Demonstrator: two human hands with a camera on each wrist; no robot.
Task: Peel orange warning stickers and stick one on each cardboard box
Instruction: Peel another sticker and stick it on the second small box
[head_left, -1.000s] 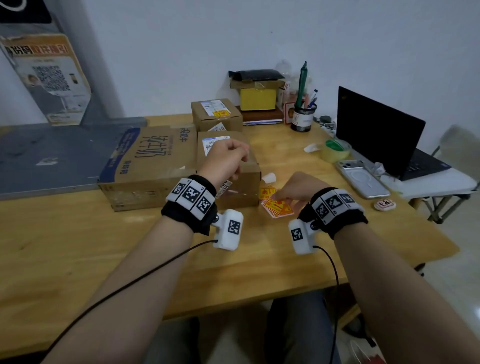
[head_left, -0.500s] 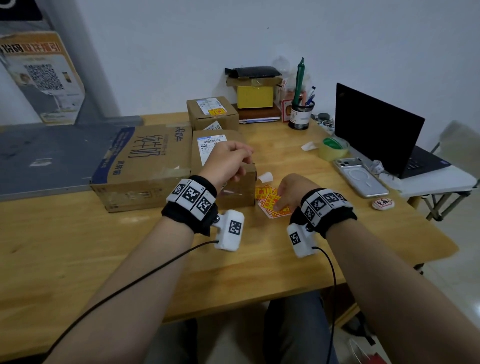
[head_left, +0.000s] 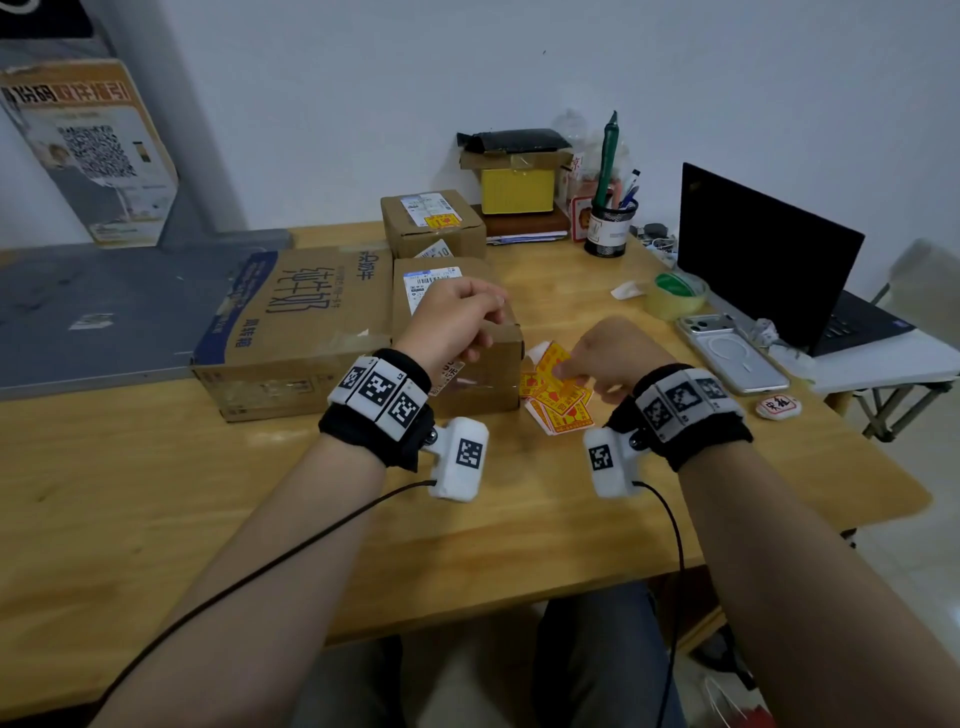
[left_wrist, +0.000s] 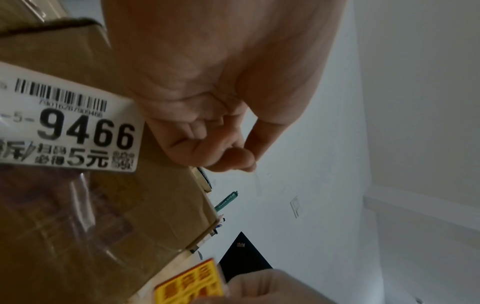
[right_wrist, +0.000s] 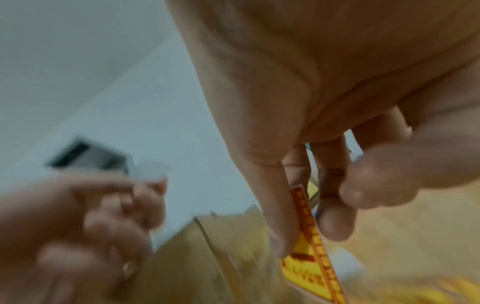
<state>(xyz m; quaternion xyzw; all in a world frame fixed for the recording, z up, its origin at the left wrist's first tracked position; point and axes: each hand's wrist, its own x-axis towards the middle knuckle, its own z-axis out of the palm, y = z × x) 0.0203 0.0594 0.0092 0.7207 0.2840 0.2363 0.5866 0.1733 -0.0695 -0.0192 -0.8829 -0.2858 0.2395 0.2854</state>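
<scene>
You've got one orange sticker (head_left: 551, 359) lifted off the loose pile (head_left: 558, 410), just beside the unstickered middle box (head_left: 498, 358).

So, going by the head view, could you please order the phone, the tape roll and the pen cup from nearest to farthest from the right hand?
From the right hand:
1. Phone, just to its right, flat on the table.
2. Tape roll, beyond the phone, toward the laptop.
3. Pen cup, farthest, at the back by the wall.

At the right of my view stands an open black laptop (head_left: 769, 260), with a phone (head_left: 732, 353) and a tape roll (head_left: 675, 296) beside it. A pen cup (head_left: 610, 226) and a yellow box (head_left: 517, 189) sit top centre on my wooden table (head_left: 156, 519).
</scene>
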